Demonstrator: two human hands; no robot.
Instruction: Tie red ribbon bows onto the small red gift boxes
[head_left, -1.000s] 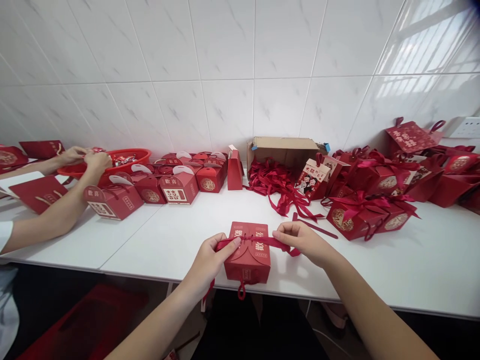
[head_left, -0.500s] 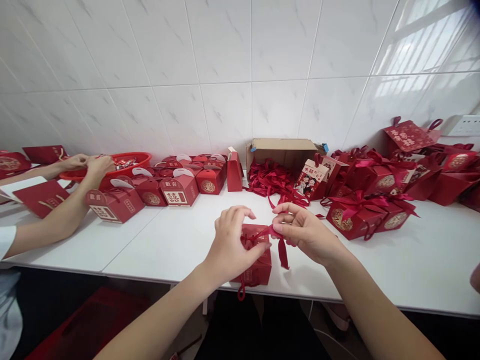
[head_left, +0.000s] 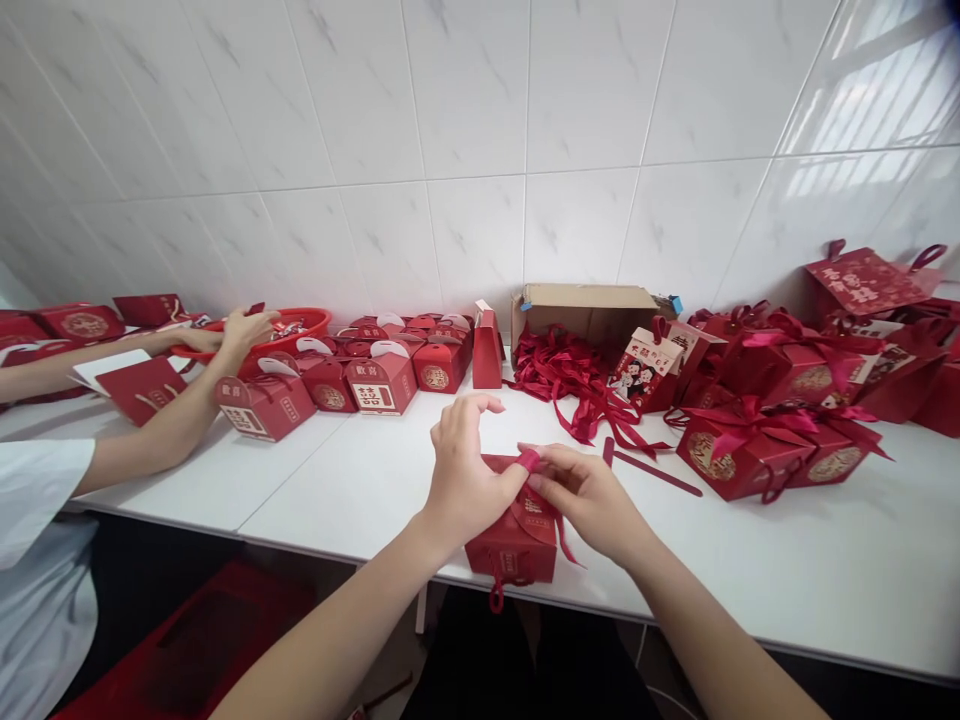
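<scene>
Right at the near edge of the table (head_left: 825,560) I see a small red box (head_left: 511,548), upright and partly hidden under my two hands. My left hand (head_left: 465,482) sits over its top, thumb and lower fingers pinched on the ribbon (head_left: 529,460), with the forefinger lifted free. My right hand (head_left: 592,500) meets it fingertip to fingertip and pinches the same ribbon, which loops over one fingertip; a tail of it hangs down the box front. Just beyond lies a loose strip (head_left: 651,472), and to its right stand boxes with bows (head_left: 750,455). Farther back a ribbon heap (head_left: 570,378) spills from a carton (head_left: 592,305) against the wall. Off to the left, behind a row of open boxes (head_left: 375,378), another person's hands (head_left: 244,330) work at a red basin (head_left: 304,322).
</scene>
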